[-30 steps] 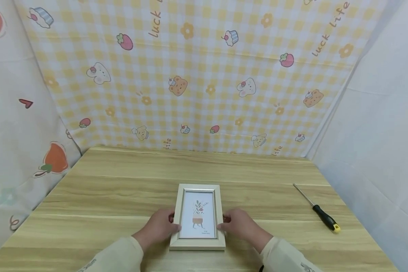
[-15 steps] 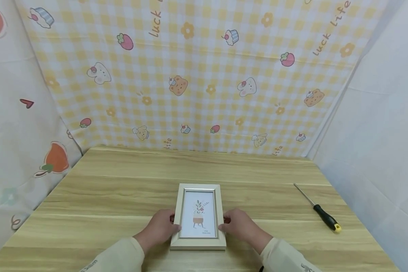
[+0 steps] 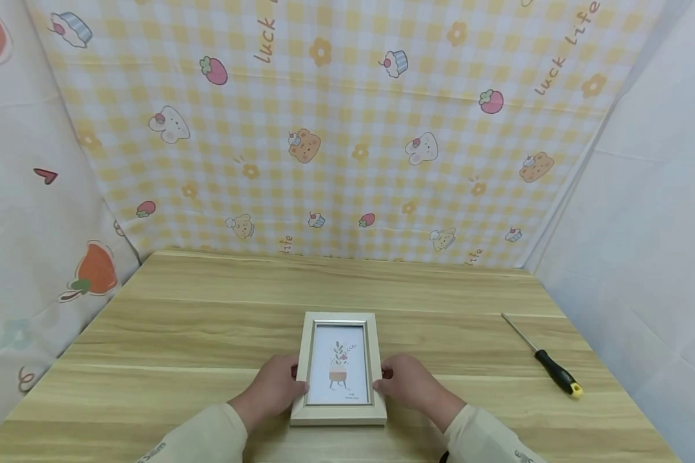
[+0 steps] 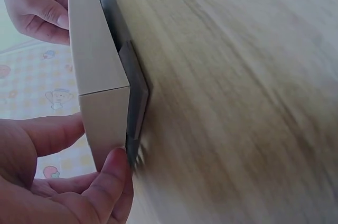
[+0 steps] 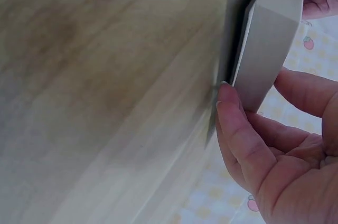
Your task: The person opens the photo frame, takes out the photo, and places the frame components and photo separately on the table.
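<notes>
A cream picture frame (image 3: pixel 338 416) with a silver inner edge lies face up near the front of the table, a potted-plant print (image 3: pixel 340 373) inside it. My left hand (image 3: pixel 274 384) grips its left side, thumb on the front and fingers curled beneath the edge. On the opposite side my right hand (image 3: pixel 412 384) holds it the same way. In the left wrist view a dark flat piece (image 4: pixel 138 94) shows at the back of the frame, near the tabletop. The fingertips (image 5: pixel 228 93) of the right hand reach under the rim in the right wrist view.
A screwdriver (image 3: pixel 553 372) with a black and yellow handle lies on the wooden table (image 3: pixel 208 321) to the right. A yellow checked cloth (image 3: pixel 336 128) hangs behind the table, with pale cloths at both sides.
</notes>
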Action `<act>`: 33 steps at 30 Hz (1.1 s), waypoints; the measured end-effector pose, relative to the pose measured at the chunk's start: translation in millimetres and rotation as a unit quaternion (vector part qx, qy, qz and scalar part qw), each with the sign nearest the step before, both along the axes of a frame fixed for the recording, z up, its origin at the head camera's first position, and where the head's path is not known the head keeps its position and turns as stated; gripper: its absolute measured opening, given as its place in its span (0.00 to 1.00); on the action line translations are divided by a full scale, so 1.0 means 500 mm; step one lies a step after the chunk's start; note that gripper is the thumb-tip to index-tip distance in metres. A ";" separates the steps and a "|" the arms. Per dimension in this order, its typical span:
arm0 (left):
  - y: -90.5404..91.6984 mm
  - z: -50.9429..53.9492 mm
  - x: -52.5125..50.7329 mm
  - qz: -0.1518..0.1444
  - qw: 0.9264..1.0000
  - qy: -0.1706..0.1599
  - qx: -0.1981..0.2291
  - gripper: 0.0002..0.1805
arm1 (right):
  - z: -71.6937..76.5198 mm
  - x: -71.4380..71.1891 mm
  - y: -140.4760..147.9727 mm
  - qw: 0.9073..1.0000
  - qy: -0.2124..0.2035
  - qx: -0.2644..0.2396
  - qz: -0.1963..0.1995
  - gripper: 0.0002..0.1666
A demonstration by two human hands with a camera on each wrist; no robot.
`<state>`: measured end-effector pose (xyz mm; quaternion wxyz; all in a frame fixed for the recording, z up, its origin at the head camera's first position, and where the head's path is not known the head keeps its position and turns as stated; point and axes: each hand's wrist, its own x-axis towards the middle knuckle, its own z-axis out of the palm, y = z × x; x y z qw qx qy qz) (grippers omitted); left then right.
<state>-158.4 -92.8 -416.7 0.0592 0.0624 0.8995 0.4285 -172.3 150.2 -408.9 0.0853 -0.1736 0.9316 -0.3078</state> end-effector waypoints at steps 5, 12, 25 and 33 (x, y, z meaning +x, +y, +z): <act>0.001 0.009 -0.002 0.004 1.000 -0.009 -0.004 0.09 | 0.009 -0.002 0.001 1.000 -0.002 0.002 -0.001 0.07; 0.002 0.028 -0.011 0.013 0.999 -0.021 -0.022 0.07 | 0.019 -0.010 0.000 1.000 -0.005 -0.001 -0.002 0.08; -0.001 0.052 -0.057 0.022 0.999 -0.004 -0.042 0.07 | 0.040 -0.054 -0.013 0.999 -0.015 0.002 -0.030 0.06; -0.001 0.069 -0.087 0.024 0.998 -0.028 -0.041 0.08 | 0.042 -0.089 -0.016 0.999 -0.005 0.016 -0.038 0.07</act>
